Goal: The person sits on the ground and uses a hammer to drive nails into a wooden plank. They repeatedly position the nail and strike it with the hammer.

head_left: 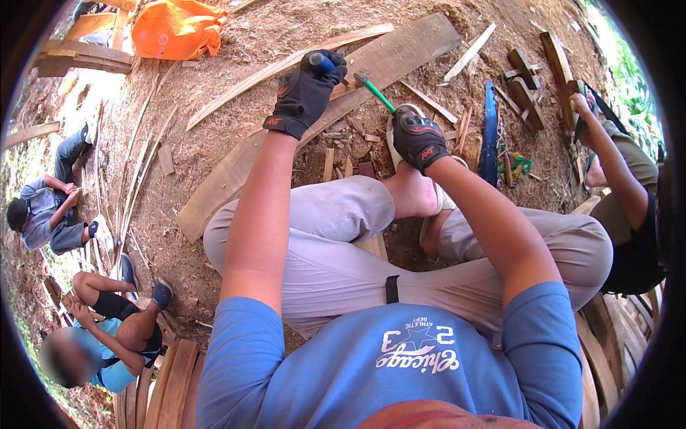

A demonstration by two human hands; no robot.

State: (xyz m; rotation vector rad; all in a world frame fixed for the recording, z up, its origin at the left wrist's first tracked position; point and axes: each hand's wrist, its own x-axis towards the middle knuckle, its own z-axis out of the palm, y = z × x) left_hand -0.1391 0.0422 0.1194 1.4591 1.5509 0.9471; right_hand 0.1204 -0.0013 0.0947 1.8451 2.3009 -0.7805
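My left hand (306,91), in a black glove, is closed round a blue-handled chisel (322,63) above the long brown plank (421,44). The chisel's blade is mostly hidden behind the glove. My gloved right hand (419,136) grips the green handle of a hammer (376,93). The hammer's metal head rests over the plank's near edge, to the right of the chisel and apart from it. The plank lies on the ground, running from lower left to upper right beyond my bent legs.
Wood strips and chips litter the dirt; a long blue tapered object (489,136) lies right of my hands. Jointed wood pieces (525,100) and a person (614,164) are at right. An orange bag (179,30) sits far left. Two people (118,332) sit at left.
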